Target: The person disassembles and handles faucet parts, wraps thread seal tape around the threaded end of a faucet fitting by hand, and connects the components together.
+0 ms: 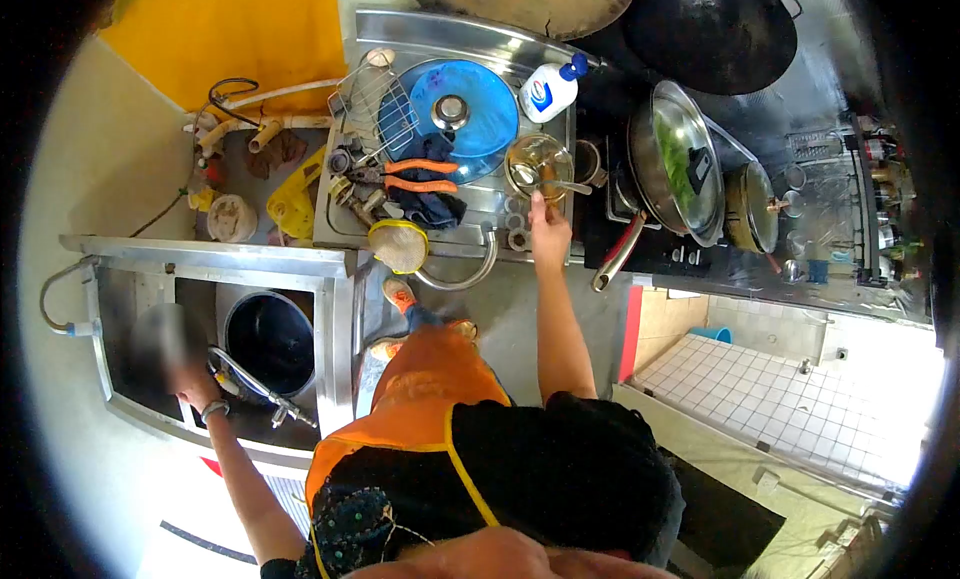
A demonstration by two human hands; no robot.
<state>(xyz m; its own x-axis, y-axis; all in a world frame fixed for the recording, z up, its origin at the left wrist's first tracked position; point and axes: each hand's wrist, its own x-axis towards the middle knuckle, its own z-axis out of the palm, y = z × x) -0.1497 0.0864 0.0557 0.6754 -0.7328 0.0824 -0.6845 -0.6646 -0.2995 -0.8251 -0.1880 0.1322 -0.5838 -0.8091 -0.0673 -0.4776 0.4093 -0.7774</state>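
Note:
My right hand point(549, 237) is closed at the near rim of a round glass bowl point(560, 151), which stands on the steel counter. A metal spoon point(574, 187) lies across the bowl, its handle jutting out to the right, close to my fingertips. Over the steel sink at the left, my left hand point(193, 383) reaches down beside a dark round pot point(268, 341). A blurred patch hides its fingers and whatever they touch. Near that hand, a hose with a metal tap fitting point(270, 397) crosses the sink.
Around the bowl are a blue lid point(485, 94), a white pump bottle point(549, 91), orange-handled pliers point(420, 187) and a wire rack point(372, 109). A lidded pan point(675, 164) sits on the hob at the right, its handle point(620, 251) projecting forward. A curved faucet point(485, 264) overhangs the counter edge.

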